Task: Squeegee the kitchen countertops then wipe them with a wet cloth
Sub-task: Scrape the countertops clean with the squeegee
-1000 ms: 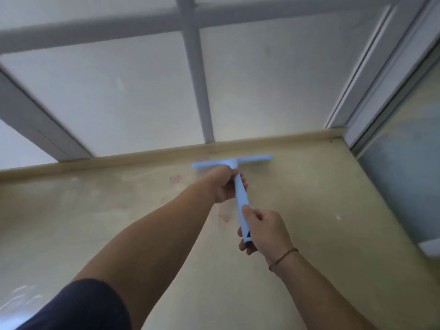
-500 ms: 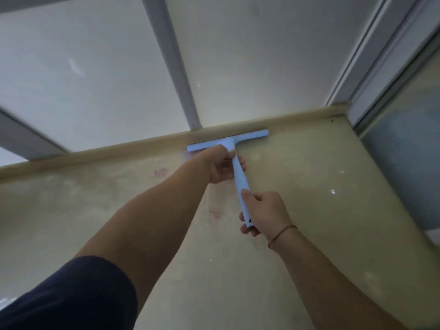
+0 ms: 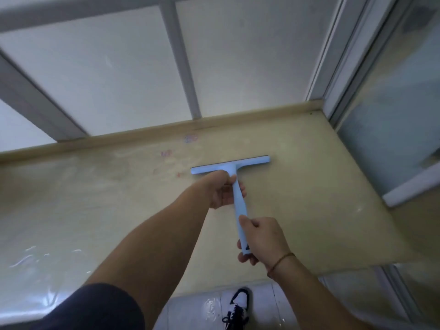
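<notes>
A light blue T-shaped squeegee [image 3: 238,167] lies blade-down on the beige countertop [image 3: 309,198], its blade a short way out from the back ledge. My left hand [image 3: 222,190] grips the handle just below the blade. My right hand [image 3: 260,239] grips the lower end of the handle, a thin cord bracelet on its wrist. Faint pink marks [image 3: 166,153] show on the counter left of the blade. No cloth is in view.
A frosted window with grey bars [image 3: 181,58] rises behind the raised back ledge [image 3: 142,139]. A glass panel and frame [image 3: 385,139] close off the right side. Wet patches glisten at the counter's left front [image 3: 31,256]. My shoe [image 3: 239,303] stands on the tiled floor below.
The squeegee has been pulled back from the back ledge toward me, both hands moving with it. The view tilted down, so the front edge, floor and my shoe now show.
</notes>
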Available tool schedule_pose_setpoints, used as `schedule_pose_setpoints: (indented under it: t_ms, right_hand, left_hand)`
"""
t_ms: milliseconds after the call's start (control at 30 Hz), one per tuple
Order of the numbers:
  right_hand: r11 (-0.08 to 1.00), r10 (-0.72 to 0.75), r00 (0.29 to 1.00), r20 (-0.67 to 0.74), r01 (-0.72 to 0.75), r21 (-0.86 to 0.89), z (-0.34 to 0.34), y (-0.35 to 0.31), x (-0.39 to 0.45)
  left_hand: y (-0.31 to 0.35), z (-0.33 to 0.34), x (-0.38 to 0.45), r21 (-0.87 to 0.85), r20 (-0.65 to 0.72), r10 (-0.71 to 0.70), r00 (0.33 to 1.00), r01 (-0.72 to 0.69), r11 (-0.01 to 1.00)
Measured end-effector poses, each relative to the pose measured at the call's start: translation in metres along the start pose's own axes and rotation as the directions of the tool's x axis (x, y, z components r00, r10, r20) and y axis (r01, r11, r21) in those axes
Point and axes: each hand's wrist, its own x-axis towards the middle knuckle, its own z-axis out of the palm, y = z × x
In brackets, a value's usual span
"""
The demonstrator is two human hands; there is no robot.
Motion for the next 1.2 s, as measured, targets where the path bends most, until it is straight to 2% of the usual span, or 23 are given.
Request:
schedule_pose_setpoints:
  t_ms: [600, 967, 1100, 1200]
  right_hand:
    - [0.999, -0.026, 0.999, 0.023, 0.027, -0.031, -0.018, 0.103, -0.135]
    - [0.997, -0.016, 0.999, 0.045, 0.019, -0.07, -0.024, 0.114, -0.16]
    - [0.995, -0.042, 0.997, 0.064, 0.048, -0.09, -0.031, 0.102, -0.16]
    - [0.993, -0.078, 0.995, 0.065, 0.083, -0.084, -0.042, 0.083, -0.149]
  left_hand:
    - [-0.151, 0.022, -0.089, -0.044, 0.015, 0.026, 1.0, -0.026, 0.999]
    - [-0.176, 0.029, -0.103, -0.016, -0.018, 0.025, 1.0, -0.025, 1.0]
    - [-0.169, 0.03, -0.107, -0.124, 0.001, 0.041, 0.999, -0.041, 0.991]
    - [-0.148, 0.043, -0.106, -0.13, 0.013, 0.062, 0.998, -0.06, 0.99]
